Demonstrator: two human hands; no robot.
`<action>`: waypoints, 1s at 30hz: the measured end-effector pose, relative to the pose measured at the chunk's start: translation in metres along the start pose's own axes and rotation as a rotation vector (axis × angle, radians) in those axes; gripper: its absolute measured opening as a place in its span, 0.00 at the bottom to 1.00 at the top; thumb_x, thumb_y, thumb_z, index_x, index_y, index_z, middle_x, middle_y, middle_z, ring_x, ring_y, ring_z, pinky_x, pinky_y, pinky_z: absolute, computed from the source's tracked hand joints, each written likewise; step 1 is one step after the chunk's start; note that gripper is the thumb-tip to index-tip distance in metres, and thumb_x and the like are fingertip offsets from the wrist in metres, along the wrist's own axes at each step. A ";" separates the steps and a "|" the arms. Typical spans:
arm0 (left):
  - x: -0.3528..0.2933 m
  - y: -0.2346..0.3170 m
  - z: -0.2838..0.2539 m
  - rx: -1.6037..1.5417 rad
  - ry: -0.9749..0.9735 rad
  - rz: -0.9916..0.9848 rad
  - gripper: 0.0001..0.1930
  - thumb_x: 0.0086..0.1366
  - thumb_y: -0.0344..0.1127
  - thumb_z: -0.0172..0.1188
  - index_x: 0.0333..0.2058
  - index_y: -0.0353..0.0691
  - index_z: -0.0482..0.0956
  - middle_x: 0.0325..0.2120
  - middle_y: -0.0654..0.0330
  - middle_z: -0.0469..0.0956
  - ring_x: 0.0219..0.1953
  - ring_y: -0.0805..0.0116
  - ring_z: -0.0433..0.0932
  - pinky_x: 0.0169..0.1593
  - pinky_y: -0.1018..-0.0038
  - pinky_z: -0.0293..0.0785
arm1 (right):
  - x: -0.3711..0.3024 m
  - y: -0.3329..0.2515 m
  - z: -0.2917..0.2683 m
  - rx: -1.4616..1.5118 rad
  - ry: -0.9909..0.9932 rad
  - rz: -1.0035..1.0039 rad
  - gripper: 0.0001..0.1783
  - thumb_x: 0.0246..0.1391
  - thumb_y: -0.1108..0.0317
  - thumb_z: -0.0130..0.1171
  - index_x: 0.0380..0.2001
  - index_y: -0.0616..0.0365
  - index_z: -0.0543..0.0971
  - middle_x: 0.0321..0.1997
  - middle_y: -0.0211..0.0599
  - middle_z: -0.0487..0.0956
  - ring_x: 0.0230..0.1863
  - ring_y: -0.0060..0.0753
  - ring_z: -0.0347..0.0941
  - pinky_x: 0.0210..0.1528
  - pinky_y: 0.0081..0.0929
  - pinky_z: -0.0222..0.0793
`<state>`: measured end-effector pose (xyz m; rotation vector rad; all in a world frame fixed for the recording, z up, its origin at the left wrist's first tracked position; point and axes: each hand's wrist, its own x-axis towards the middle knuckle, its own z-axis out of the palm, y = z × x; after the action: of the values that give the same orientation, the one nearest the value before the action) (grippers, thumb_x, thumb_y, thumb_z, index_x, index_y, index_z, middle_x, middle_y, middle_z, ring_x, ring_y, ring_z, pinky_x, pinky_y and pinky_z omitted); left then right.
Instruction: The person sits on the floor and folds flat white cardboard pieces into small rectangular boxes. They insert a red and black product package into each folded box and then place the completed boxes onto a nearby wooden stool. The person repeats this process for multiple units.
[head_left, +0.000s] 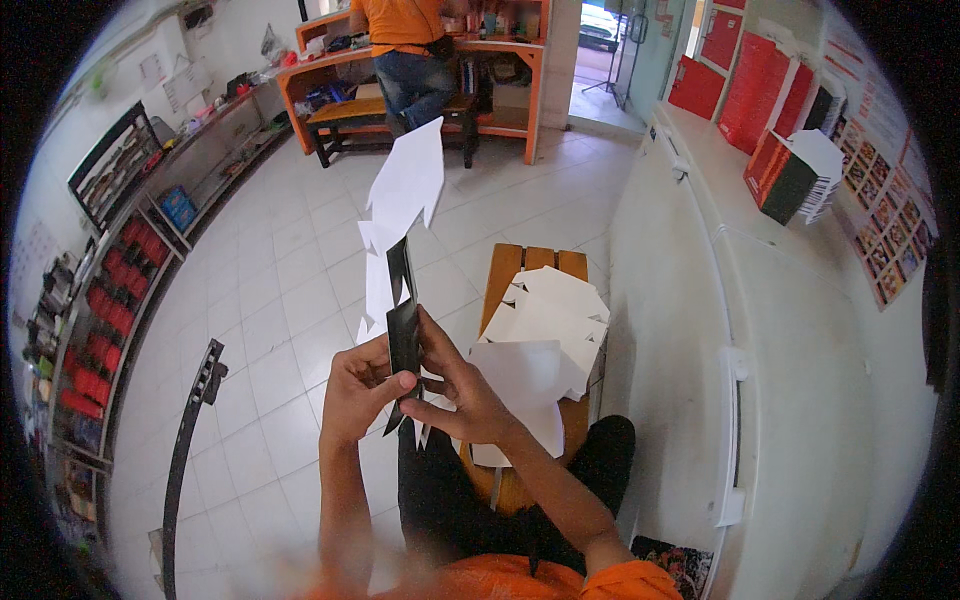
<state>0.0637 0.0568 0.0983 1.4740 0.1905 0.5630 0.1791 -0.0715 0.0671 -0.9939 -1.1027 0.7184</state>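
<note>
Left hand (358,388) and right hand (468,395), fingers pinching the black-and-white card (403,335) between them, up over the tiled floor (270,380); too hard a squeeze could crease it; slack fingers might drop it

I count one left hand (362,392) and one right hand (468,395), two in all, with at least one folded card (402,338) between them. On one wooden counter (503,268), three slats showing at its far end, I make out at least two white sheets (518,375); the exact number is hidden. Beyond: one co-worker (402,28), one orange desk (535,105), one glass door (650,60). The shelved red bundles (122,270) sit too close to count.
</note>
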 end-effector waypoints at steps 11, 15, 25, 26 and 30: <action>-0.003 -0.001 0.017 0.193 0.222 -0.054 0.07 0.63 0.28 0.67 0.37 0.31 0.85 0.25 0.61 0.84 0.24 0.82 0.77 0.26 0.82 0.71 | 0.000 0.007 -0.011 -0.169 0.255 0.106 0.31 0.65 0.54 0.56 0.64 0.60 0.65 0.52 0.47 0.78 0.53 0.32 0.75 0.55 0.31 0.71; 0.000 -0.006 0.016 -0.024 0.185 -0.143 0.13 0.66 0.32 0.64 0.44 0.29 0.83 0.34 0.54 0.85 0.34 0.74 0.83 0.38 0.74 0.83 | 0.000 0.004 -0.015 -0.218 0.215 0.117 0.37 0.62 0.44 0.58 0.64 0.59 0.65 0.48 0.44 0.80 0.50 0.29 0.76 0.51 0.30 0.72; 0.005 -0.009 0.012 0.046 0.173 -0.125 0.17 0.59 0.33 0.71 0.44 0.29 0.83 0.34 0.49 0.85 0.36 0.68 0.84 0.45 0.71 0.83 | -0.004 0.007 -0.009 -0.308 0.196 0.135 0.41 0.58 0.46 0.64 0.67 0.58 0.64 0.40 0.36 0.81 0.39 0.22 0.76 0.45 0.27 0.75; 0.005 -0.010 0.011 0.030 0.178 -0.133 0.17 0.58 0.33 0.72 0.43 0.29 0.84 0.34 0.49 0.85 0.36 0.68 0.84 0.44 0.71 0.83 | -0.005 0.007 -0.011 -0.280 0.187 0.142 0.40 0.58 0.47 0.64 0.66 0.58 0.65 0.40 0.36 0.81 0.39 0.23 0.76 0.44 0.27 0.75; 0.005 -0.010 0.011 -0.023 0.178 -0.138 0.16 0.57 0.33 0.73 0.42 0.30 0.85 0.33 0.50 0.85 0.35 0.69 0.85 0.42 0.71 0.83 | -0.007 0.011 -0.015 -0.194 0.176 0.170 0.36 0.60 0.48 0.62 0.64 0.58 0.67 0.41 0.36 0.81 0.38 0.24 0.76 0.42 0.27 0.74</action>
<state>0.0755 0.0498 0.0912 1.3767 0.4213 0.5818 0.1911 -0.0775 0.0520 -1.3030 -0.9544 0.6543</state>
